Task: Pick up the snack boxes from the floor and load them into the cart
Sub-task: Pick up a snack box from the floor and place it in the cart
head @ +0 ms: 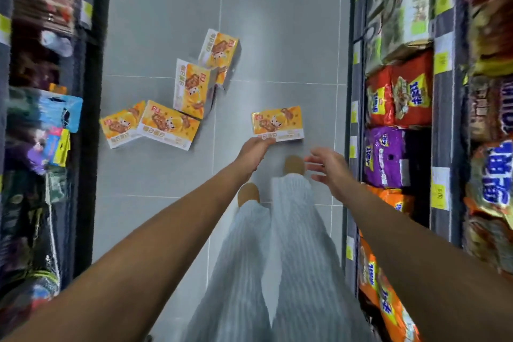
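One snack box (277, 123) touches the left grip (254, 153) (closure unclear); right grip (326, 166) spread, nearby.

Lighting: bright, even, from above. Glare: pale sheen on grey floor (267, 44) beyond left fingers (266, 141). Blur: motion smear on right fingers (313, 160); shelves (41, 41) outward of both hands soft, bowed by wide-angle lens.

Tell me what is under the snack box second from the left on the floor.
The second box lies partly over the leftmost box, covering its right edge; elsewhere grey floor. Anything else beneath it is hidden.
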`<action>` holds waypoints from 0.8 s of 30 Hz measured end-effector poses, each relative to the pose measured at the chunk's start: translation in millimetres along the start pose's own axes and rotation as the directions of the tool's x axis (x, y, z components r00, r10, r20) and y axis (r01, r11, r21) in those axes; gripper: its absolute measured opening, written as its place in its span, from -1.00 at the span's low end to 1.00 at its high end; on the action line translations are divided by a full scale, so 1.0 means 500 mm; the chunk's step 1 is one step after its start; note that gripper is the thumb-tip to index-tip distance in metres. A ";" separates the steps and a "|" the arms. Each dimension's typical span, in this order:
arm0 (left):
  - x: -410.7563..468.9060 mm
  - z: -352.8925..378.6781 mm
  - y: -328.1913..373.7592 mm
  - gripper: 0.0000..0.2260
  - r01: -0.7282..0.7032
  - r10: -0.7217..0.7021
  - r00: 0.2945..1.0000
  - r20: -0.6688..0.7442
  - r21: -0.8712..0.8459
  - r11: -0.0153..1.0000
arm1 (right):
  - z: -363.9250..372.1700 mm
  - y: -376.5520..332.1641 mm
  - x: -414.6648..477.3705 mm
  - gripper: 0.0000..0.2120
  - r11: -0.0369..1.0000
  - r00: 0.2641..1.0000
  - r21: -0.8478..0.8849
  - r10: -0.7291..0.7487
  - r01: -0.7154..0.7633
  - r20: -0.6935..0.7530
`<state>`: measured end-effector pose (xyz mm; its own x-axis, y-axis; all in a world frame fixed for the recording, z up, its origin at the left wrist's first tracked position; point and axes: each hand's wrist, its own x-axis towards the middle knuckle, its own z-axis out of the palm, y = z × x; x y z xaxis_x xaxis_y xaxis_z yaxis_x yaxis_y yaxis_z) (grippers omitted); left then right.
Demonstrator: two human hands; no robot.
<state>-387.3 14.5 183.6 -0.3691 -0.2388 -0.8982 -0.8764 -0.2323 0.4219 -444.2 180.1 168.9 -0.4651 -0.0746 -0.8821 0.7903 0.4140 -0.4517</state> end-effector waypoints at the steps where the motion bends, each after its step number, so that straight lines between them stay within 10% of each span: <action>1: 0.042 0.008 0.006 -0.86 0.003 -0.003 1.000 -0.016 -0.006 1.000 | -0.004 -0.005 0.034 -0.89 1.000 1.000 -0.012 0.005 -0.005 -0.007; 12: 0.502 0.074 -0.038 -0.49 0.181 -0.193 0.976 -0.104 -0.115 0.977 | 0.005 0.007 0.508 -0.86 0.981 0.995 -0.168 0.096 -0.094 0.004; 24: 0.895 0.091 -0.173 -0.26 0.233 -0.281 0.925 -0.256 -0.199 0.952 | 0.052 0.145 0.918 -0.39 0.950 0.987 -0.267 0.151 -0.159 -0.053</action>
<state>-490.6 -29.3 -260.3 -0.0161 -0.3975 -0.9174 -0.8587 -0.4646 0.2164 -590.0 152.6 -272.1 -0.3613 0.0368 -0.9317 0.7185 0.6479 -0.2530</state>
